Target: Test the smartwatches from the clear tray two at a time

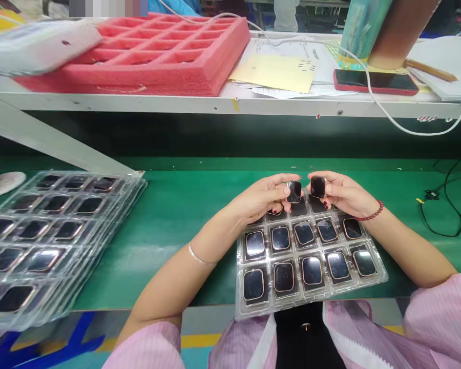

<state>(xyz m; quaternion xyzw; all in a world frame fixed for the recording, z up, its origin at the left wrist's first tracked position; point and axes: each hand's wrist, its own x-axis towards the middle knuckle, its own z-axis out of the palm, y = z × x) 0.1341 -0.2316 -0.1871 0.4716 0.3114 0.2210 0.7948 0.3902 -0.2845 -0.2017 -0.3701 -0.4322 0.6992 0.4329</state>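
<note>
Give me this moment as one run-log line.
left hand: pinching watch | right hand: pinching second watch | watch tray: far part hidden by hands | stacked trays: left side, green table

Tray stack (100, 246), left: running beyond the left edge. Near tray (255, 309), far row: hiding partly behind left hand (268, 197) and right hand (346, 192). Teal bottle (361, 31), brown cylinder (399, 33), far right: losing tops to the upper edge. Printed paper (292, 47): showing illegibly small text.

A gold-rimmed, black-glass, rounded-square watch piece (294, 191) is held at nine o'clock of its matching black, rounded-square twin (317, 187), both above the twelve o'clock end of a clear plastic compartment tray (253, 309).
</note>
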